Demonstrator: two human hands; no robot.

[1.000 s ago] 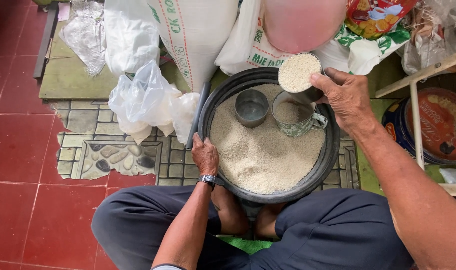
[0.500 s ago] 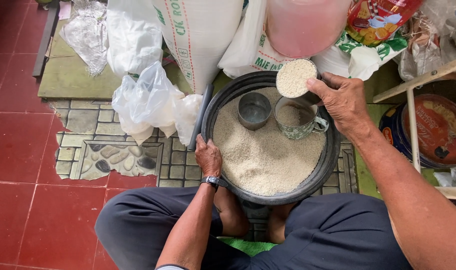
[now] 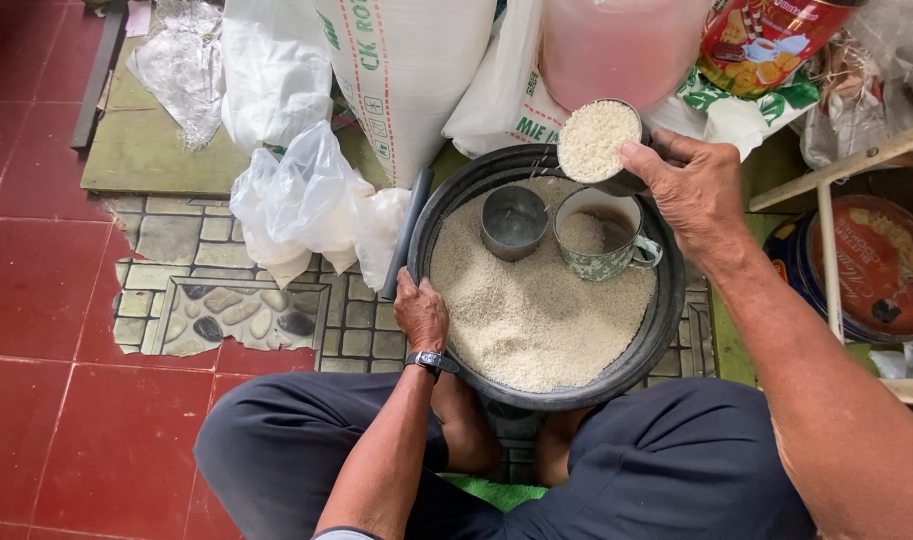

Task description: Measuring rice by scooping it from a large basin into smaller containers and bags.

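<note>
Your right hand (image 3: 701, 190) grips a small cup (image 3: 598, 142) heaped with rice above the basin's (image 3: 666, 320) far rim — left hand (image 3: 421, 312) clasps the near rim — so keep it level, tip slowly.

Round black plastic basin of rice (image 3: 666, 310) on floor before woven white sacks (image 3: 406, 70); small steel cup (image 3: 513, 222) left of enamel mug (image 3: 601, 235) in it.
</note>
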